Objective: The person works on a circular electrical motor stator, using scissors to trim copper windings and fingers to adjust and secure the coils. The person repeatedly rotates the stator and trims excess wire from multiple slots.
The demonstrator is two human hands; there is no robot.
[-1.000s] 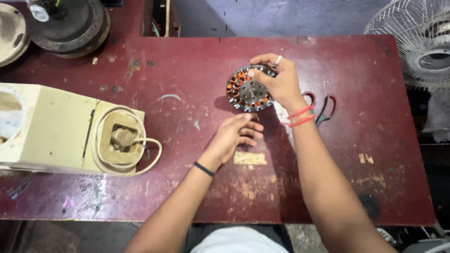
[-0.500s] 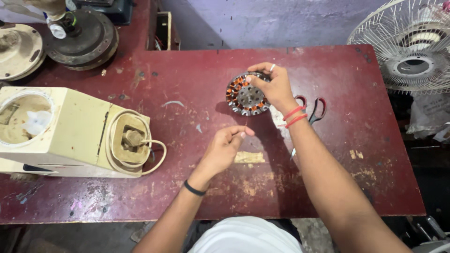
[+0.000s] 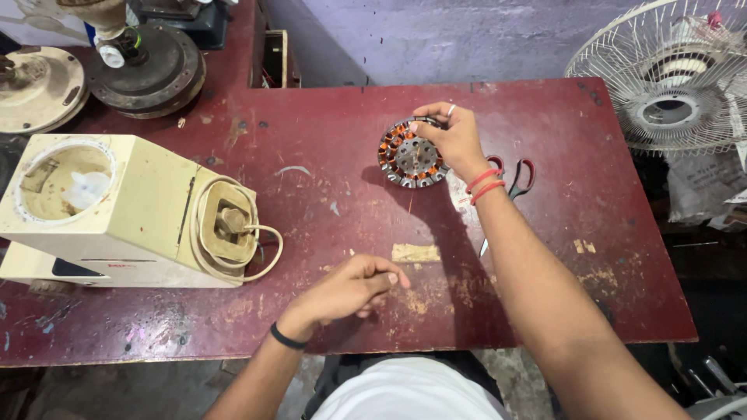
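My right hand [image 3: 455, 140] grips a round motor stator [image 3: 406, 155] with copper windings and holds it tilted on edge on the dark red table [image 3: 327, 124]. My left hand [image 3: 350, 292] is near the table's front edge, well apart from the stator, thumb and fingers pinched together. A very thin copper wire [image 3: 410, 204] runs faintly from the stator toward that hand. Red bands circle my right wrist and a black band my left.
Red-handled scissors [image 3: 520, 177] lie just right of my right wrist. A cream appliance housing [image 3: 117, 210] with a coiled cord lies on its side at the left. Round motor housings [image 3: 148, 70] stand at the back left, a white fan guard [image 3: 669, 85] at the right.
My left hand has drawn back from beside the stator toward the front edge of the table, fingers still pinched. My right hand keeps the stator in place.
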